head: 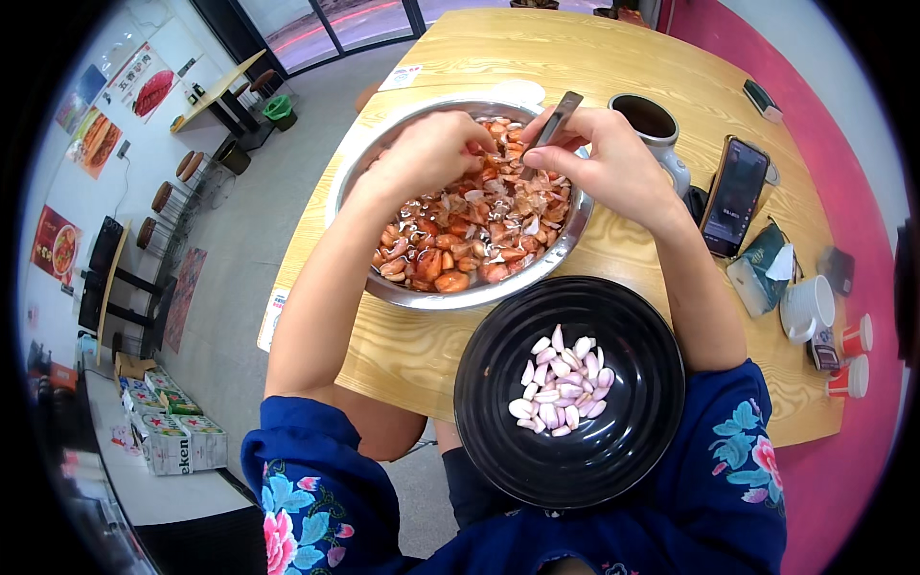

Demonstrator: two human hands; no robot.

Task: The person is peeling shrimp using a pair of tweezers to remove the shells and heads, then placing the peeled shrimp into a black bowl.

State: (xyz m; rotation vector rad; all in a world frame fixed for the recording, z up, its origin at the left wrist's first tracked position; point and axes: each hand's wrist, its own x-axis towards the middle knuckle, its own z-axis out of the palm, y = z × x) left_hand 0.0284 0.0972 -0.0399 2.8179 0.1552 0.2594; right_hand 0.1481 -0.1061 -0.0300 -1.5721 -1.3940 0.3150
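A steel basin on the wooden table holds wet, reddish-brown unpeeled garlic cloves and loose papery skins. My left hand is over the basin's far part, fingers curled down among the cloves; whether it pinches one is hidden. Above the basin's right side, my right hand grips a small knife, its handle slanting up past the thumb. Nearer me, a black ribbed bowl contains peeled white and purple garlic cloves.
Right of the basin stand a large mug with dark contents and a propped smartphone. Beyond them lie a tissue pack, a stack of white cups and red-and-white paper cups. The wooden table meets a pink wall at right.
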